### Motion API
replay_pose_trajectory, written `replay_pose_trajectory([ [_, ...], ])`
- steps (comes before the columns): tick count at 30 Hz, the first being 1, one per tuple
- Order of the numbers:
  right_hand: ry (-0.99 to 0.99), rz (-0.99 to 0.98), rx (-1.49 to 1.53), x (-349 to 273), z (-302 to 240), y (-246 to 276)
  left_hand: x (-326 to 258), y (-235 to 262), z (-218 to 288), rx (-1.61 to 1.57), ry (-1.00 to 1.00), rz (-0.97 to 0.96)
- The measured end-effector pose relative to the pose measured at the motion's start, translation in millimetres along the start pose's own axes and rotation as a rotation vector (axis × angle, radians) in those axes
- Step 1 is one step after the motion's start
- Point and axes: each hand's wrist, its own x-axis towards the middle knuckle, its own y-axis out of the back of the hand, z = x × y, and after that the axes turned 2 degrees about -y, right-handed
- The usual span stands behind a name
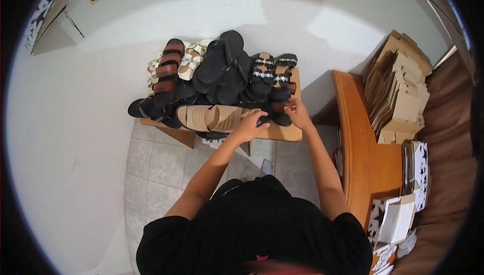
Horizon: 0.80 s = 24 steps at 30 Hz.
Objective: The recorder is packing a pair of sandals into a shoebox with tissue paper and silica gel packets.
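My left hand (249,126) is curled over the end of a black sandal (262,120) at the front of a wooden table. Right beside it, a beige sandal (209,117) with wide ribbed straps lies lengthwise. My right hand (299,115) has its fingers bent at the side of a black sandal with a brown strap (281,107). Behind the hands are piled black flip-flops (222,66). To their left are a black sandal with several brown straps (169,68) and white sandals (190,62); to their right stand black sandals with shiny trim (263,73).
The wooden table (290,134) stands against a white wall (201,3). At the right, an orange-brown desk (355,124) carries stacked flat cardboard (401,83) and star-patterned boxes (419,166). A brown curtain (448,144) hangs beyond it. Grey tiles (166,161) cover the floor.
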Motion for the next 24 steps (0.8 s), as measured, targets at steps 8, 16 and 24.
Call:
replay_pose_trajectory([
  [8,-0.146,-0.050,-0.241,124.2,39.3,-24.4,86.4,-11.8,-16.9,0.341,0.161,-0.148],
  [16,-0.421,0.046,-0.365,159.3,41.5,-48.4,119.4,-22.1,-36.5,0.406,0.385,-0.253],
  [24,-0.461,-0.186,-0.403,191.1,66.4,-42.5,121.3,-25.5,-45.8,0.337,0.373,-0.219],
])
